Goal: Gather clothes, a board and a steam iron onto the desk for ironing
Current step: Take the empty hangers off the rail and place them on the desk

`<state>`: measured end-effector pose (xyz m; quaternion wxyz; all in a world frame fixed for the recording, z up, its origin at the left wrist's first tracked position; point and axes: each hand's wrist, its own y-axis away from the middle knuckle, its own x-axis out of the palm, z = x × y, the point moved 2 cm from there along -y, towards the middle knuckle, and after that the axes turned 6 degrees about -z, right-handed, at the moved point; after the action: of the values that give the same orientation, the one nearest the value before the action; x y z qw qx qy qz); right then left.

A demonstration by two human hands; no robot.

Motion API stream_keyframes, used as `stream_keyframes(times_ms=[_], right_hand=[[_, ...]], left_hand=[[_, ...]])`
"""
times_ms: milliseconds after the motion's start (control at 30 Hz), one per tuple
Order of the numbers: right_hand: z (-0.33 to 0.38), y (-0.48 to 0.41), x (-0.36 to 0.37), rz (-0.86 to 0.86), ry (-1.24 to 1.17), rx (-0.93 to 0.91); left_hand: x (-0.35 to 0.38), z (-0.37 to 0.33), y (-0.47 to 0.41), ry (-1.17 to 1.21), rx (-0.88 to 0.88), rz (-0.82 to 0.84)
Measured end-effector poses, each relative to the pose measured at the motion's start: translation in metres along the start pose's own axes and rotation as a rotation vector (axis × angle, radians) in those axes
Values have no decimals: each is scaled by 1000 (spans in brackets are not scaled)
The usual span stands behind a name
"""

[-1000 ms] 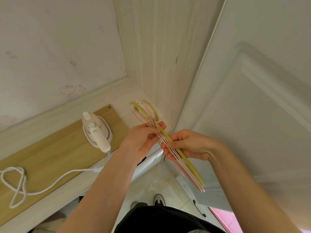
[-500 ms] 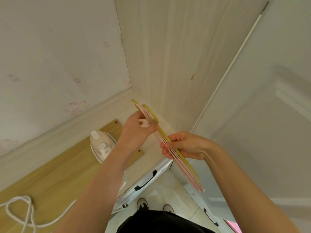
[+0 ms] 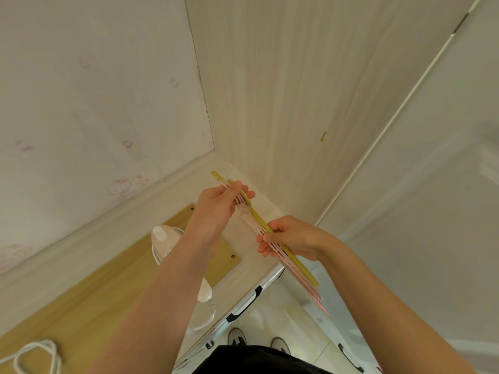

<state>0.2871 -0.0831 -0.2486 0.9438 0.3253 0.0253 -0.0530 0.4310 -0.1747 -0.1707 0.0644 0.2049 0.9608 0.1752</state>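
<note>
Pale walls (image 3: 94,90) meet in a corner, and faint pink cartoon drawings show on the left one. A white door (image 3: 418,211) stands on the right side. Below the corner is a light desk (image 3: 240,279) pushed up against the walls.

A person stands at the desk and holds a bunch of thin hangers (image 3: 302,276) in the air above its far corner. Most of them are pink and one is yellow-green. They lie flat together like a fan and slant from the corner down toward the person. The left hand (image 3: 216,205) grips the far end, with its fingers curled round the hangers near the hooks. The right hand (image 3: 291,237) holds the middle of the bunch, with the thumb on top and the fingers wrapped under. The near ends stick out past the right hand, over the edge of the desk.

A wooden board (image 3: 81,306) lies flat on the desk, along the left wall. A white iron (image 3: 162,238) sits on the board, partly hidden behind the left arm. Its white cord (image 3: 35,354) lies in loops on the board at the near left.

Down on the floor, two shoes (image 3: 237,337) peek out in front of the desk.
</note>
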Motion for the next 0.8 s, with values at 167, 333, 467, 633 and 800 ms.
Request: stream_keyframes(times_ms=[167, 333, 467, 633, 800], right_hand=[[2, -22, 2, -149, 129, -28], [5, -48, 5, -283, 341, -27], [2, -70, 13, -337, 413, -17], [-9, -89, 16, -392, 637, -32], [-27, -103, 16, -399, 706, -36]], left_hand=[[-10, 17, -20, 238, -147, -69], [-22, 36, -39, 370, -299, -165], [-27, 54, -55, 381, -361, -223], [-32, 84, -76, 355, -448, -263], [-33, 117, -87, 341, -543, -310]])
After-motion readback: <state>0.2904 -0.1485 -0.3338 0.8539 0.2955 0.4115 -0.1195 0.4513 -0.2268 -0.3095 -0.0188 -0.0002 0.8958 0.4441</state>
